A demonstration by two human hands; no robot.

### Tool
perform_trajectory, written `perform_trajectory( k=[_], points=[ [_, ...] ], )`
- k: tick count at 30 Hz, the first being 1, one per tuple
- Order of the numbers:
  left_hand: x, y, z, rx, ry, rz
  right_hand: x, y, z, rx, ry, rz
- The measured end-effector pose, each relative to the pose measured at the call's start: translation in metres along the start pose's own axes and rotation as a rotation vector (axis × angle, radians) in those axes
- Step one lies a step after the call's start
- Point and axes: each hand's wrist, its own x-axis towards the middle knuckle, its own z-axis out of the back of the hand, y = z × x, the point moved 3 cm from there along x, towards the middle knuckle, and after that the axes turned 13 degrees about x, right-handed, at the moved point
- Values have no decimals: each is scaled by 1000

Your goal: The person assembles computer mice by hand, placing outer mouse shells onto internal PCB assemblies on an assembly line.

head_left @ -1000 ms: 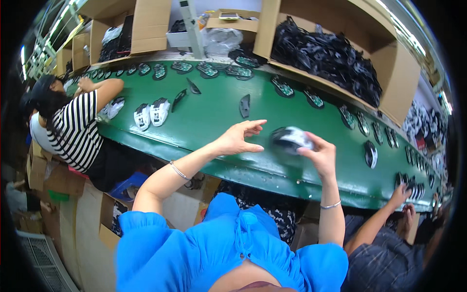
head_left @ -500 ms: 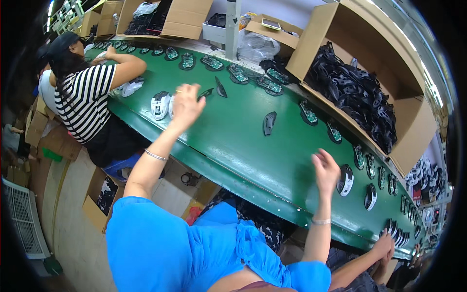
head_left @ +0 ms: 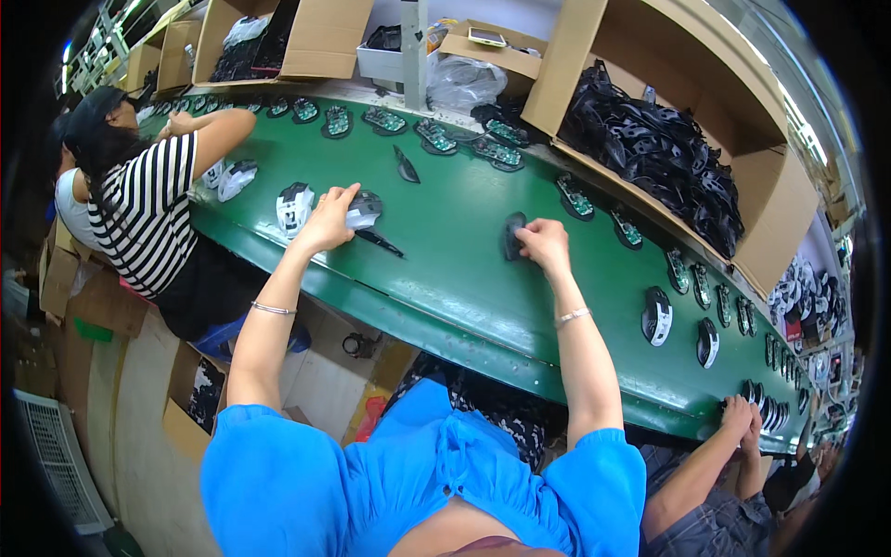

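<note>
Dark-grey curved plastic piece (head_left: 511, 238) left of right hand (head_left: 545, 243), pinched by its fingertips; long axis fore-and-aft, over glossy green worktable (head_left: 445, 255) (lifted or resting: unclear). Left hand (head_left: 328, 221), well apart, clasps white-and-grey rounded plastic shell (head_left: 365, 210).

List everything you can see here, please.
Work table: one, green, centre.
Held mouse shell: one, white-and-grey, left of centre.
Held curved piece: one, dark grey, centre-right.
Loose curved pieces: two, black, left of centre.
Other mouse shells: several, black and white, left and right.
Mouse bases: over a dozen, black and green, far edge.
Cardboard boxes: several, brown, behind and below table.
Plastic parts: heap, black, largest box.
Plastic bag: one, clear, behind table.
Grille: one, white, lower left.
Co-workers: at least two, striped or dark clothing, both sides.
Own top: one, blue, bottom.
Left hand and right hand: two, bare, over table.
</note>
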Motion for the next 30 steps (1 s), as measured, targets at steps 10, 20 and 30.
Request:
perform_trajectory(
  k=[10, 20, 30],
  points=[
    [-1, -10, 24, -273, -305, 191, -122, -37, 79, 452, -31, -68],
    [43, -280, -16, 2, -149, -955, -105, -82, 147, 624, -345, 54],
    [27, -365, 25, 112, 252, -806, -131, -109, 201, 449, -409, 10]
  ],
)
